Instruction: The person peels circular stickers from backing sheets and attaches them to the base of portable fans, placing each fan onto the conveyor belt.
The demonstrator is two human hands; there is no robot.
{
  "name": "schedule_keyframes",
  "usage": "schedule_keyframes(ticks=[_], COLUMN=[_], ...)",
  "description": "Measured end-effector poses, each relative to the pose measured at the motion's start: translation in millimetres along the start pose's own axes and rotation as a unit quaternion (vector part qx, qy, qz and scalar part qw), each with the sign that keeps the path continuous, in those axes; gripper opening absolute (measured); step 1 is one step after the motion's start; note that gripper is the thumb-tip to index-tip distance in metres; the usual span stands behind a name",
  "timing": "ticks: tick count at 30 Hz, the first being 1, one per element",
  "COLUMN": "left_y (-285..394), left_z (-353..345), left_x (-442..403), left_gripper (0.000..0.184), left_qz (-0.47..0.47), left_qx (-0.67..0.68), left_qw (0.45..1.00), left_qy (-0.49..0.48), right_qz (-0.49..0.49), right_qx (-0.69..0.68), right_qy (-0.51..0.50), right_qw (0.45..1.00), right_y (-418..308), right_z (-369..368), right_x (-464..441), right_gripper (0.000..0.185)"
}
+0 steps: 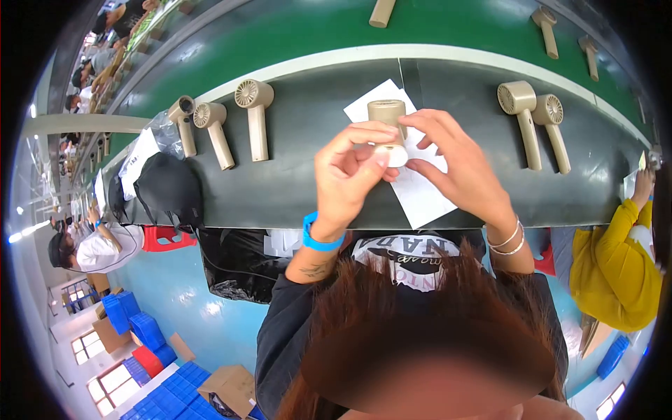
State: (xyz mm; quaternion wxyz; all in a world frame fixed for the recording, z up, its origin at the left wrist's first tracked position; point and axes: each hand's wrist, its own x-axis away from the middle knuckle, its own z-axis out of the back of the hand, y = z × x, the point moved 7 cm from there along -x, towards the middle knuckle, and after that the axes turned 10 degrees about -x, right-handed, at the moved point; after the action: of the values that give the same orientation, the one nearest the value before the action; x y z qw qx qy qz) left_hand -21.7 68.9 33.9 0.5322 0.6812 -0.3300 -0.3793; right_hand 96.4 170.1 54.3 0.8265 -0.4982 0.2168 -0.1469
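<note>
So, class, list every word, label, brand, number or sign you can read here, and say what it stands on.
"NADA": capitals in the white print on the black fabric shirt.
"NTO", apparently: lower in that print, partly covered.
Script word between them: too blurred to read surely.
Rectangular white paper sheet at centre, white sheet at left: any marks too small to read.
Beige rounded plastic piece being held: no readable text.

Beige fan [386,112] in L hand [344,169]

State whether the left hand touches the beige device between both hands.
Touching: the head view shows the left hand gripping the device with thumb and fingers.
</note>
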Motion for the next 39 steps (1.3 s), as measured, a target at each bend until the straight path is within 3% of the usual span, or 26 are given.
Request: schedule_keyframes(ticks=[2,6,8,10,13,16,17,20,21,24,26,28,30,31,34,39], left_y=[7.2,16.8,0.2,-20.0,-62.7,-75.5,-82.0,-67.0,-61.8,-38.4,-30.6,-36.3,-48.5,-56.2,-67.4,-72.3], left_z=[17.8,49.2,67.7,83.4,114.7,124.2,127.3,125.1,125.7,96.4,58.9,27.1,7.7,2.2,1.4,2.5], left_x=[-17.4,-94.6,-154.3,-206.3,-265.4,-276.3,-278.0,-254.0,-247.3,-199.2,-158.9,-120.2,-86.2,-76.7,-65.5,-63.5], left_gripper=[0.02,0.032,0.033,0.029,0.033,0.032,0.025,0.028,0.029,0.035,0.032,0.04,0.052,0.061,0.067,0.068], left_qz=[-0.02,-0.067,-0.155,-0.187,-0.267,-0.221,-0.178,-0.075,-0.223,-0.197,-0.137,-0.147,-0.225,-0.177,-0.186,-0.185], left_qx=[0.03,-0.13,-0.241,-0.382,-0.43,-0.462,-0.416,-0.496,-0.557,-0.514,-0.47,-0.448,-0.494,-0.49,-0.522,-0.519], left_qw=[0.999,0.989,0.957,0.903,0.86,0.858,0.892,0.865,0.799,0.834,0.869,0.858,0.803,0.809,0.797,0.799], left_qy=[-0.019,0.036,0.053,0.067,0.066,0.041,0.021,0.023,0.044,0.031,-0.078,-0.205,-0.243,-0.271,-0.24,-0.241], right_qz=[0.011,-0.023,-0.026,-0.025,-0.017,-0.017,-0.033,-0.051,-0.06,-0.062,-0.057,-0.052,-0.056,-0.058,-0.066,-0.054], right_qx=[-0.018,0.022,0.04,0.057,0.081,0.084,0.064,0.047,0.047,0.065,0.085,0.113,0.126,0.132,0.053,0.097], right_qy=[0.011,0.065,0.087,0.11,0.137,0.136,0.124,0.102,0.096,0.113,0.125,0.125,0.099,0.085,0.088,0.118], right_qw=[1.0,0.997,0.995,0.992,0.987,0.987,0.99,0.992,0.993,0.99,0.987,0.984,0.985,0.986,0.992,0.987], right_y=[4.5,26.0,40.4,56.6,79.6,92.3,95.8,98.3,97.4,93.4,92.7,95.8,104.0,107.1,110.8,102.9], right_z=[-1.7,7.2,7.9,11.3,17.2,19.8,15.4,0.7,-2.9,-8.5,-10.7,-11.6,-13.0,-13.2,-9.9,-8.2], right_x=[-8.3,-20.4,-24.6,-28.0,-29.2,-27.1,-26.4,-25.4,-25.1,-24.2,-23.0,-23.4,-25.6,-26.6,-27.0,-29.4], right_gripper=[0.045,0.038,0.036,0.034,0.028,0.02,0.017,0.012,0.01,0.006,0.005,0.006,0.008,0.009,0.01,0.005])
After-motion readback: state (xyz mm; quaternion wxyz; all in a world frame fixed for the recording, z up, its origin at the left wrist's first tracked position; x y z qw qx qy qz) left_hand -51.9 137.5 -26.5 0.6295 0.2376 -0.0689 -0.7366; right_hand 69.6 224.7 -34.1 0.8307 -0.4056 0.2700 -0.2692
